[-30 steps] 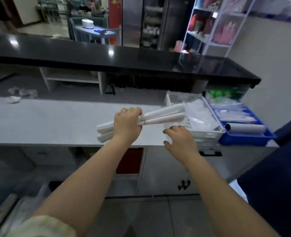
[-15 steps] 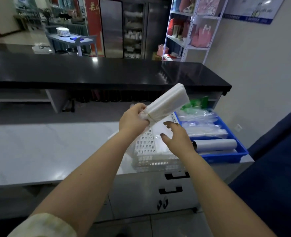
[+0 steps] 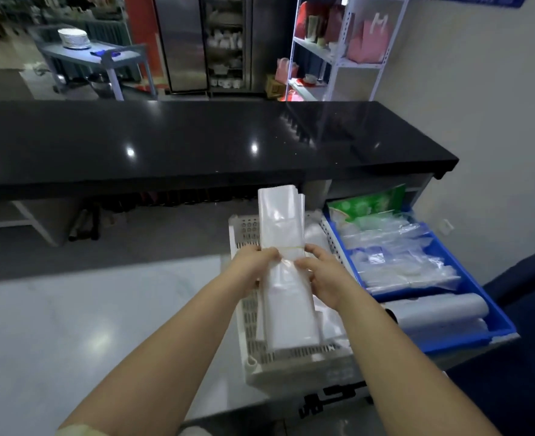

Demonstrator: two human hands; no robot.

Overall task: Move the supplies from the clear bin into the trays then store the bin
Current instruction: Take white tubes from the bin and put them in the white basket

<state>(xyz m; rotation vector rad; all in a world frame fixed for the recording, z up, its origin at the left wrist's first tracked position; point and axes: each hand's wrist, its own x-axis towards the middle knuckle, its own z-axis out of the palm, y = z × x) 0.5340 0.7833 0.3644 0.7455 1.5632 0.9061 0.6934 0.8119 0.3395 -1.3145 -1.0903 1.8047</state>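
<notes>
The bundle of white plastic bags [image 3: 283, 278] runs lengthwise away from the person, far end tipped up toward the black counter [image 3: 197, 143], near end down inside the white perforated tray [image 3: 250, 313]. A thin rubber band [image 3: 288, 247] circles its middle. The left hand [image 3: 255, 265] and right hand [image 3: 319, 278] each close their grip on the bundle at that band, one per side. The tray sits at the pale surface [image 3: 71, 325] front edge, touching the blue tray [image 3: 467, 275] on its right; open surface lies to the left. No writing is legible.
</notes>
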